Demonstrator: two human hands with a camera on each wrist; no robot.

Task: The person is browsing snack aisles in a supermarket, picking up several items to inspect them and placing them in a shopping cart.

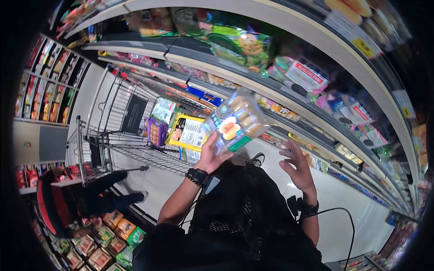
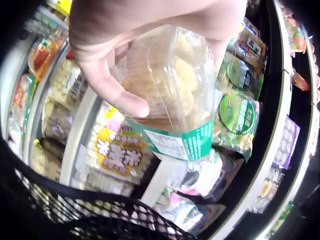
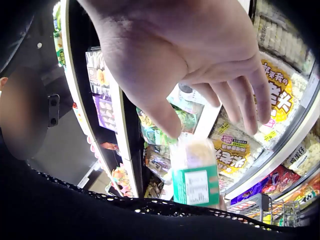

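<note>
Head view: left hand (image 1: pixel 212 156) grips a clear pack (image 1: pixel 235 119) of pale round buns with a green label strip, raised above the wrist, thumb and fingers curled round its lower end. The left wrist view confirms this, with the thumb (image 2: pixel 107 85) pressed on the pack's clear wall (image 2: pixel 175 100). Right hand (image 1: pixel 296 165) is open with fingers spread and holds nothing; it sits just right of the pack, not touching. From the right wrist the pack (image 3: pixel 195 175) sits below the fingers (image 3: pixel 235 100). Progress, as I judge it: the pack is off the chiller shelves (image 1: pixel 280 90) and in hand, but not yet in the trolley (image 1: pixel 135 153), which stands beyond and left of the left hand. Counts: one pack held, two hands, and one trolley with at least three items showing, among them a purple pack (image 1: pixel 157 131) and a yellow box (image 1: pixel 187 132). One other person (image 1: pixel 58 203) is crouched well left of the left hand. Shelf goods are too many and too blurred to count.
</note>
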